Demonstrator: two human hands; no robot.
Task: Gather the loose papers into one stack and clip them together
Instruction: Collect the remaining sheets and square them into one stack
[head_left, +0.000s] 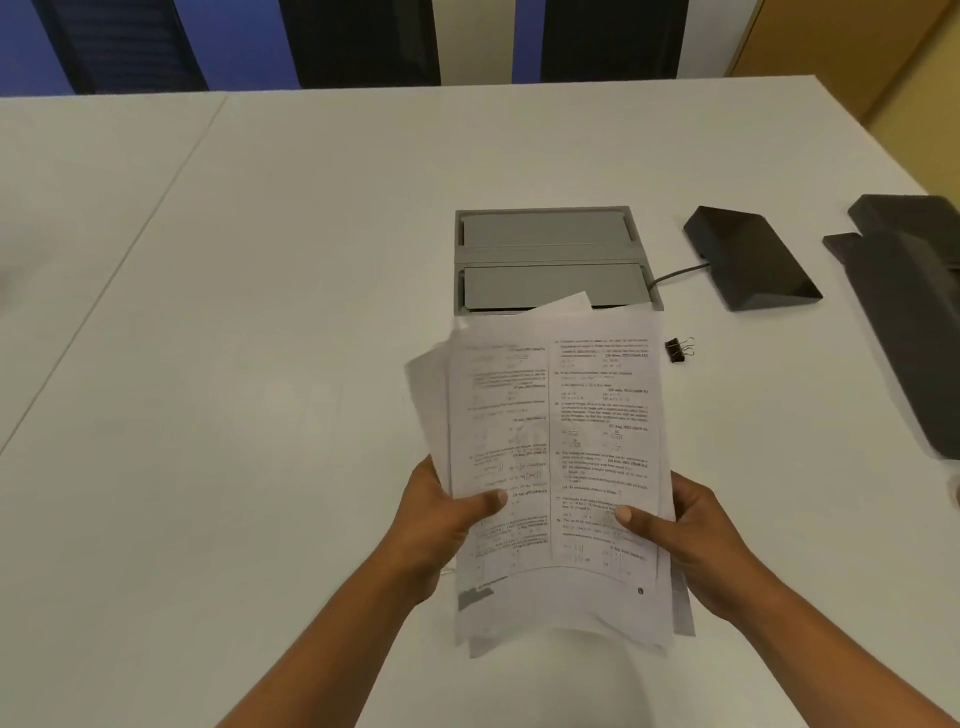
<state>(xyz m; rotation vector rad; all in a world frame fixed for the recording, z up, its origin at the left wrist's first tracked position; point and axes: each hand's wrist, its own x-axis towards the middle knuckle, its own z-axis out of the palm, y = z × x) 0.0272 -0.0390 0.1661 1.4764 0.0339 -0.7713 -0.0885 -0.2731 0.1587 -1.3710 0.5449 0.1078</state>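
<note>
A loose stack of printed papers (556, 426) is held up above the white table (260, 338), its sheets fanned and uneven at the edges. My left hand (441, 519) grips the stack's left side, thumb on the top sheet. My right hand (691, 535) grips the right side the same way. A small black binder clip (678, 349) lies on the table just right of the papers' upper corner, apart from both hands.
A grey recessed cable box (550, 254) sits in the table behind the papers. A dark wedge-shaped device (748, 260) with a cable lies to its right. Another dark object (909, 301) sits at the right edge. Dark chair backs (363, 41) line the far side.
</note>
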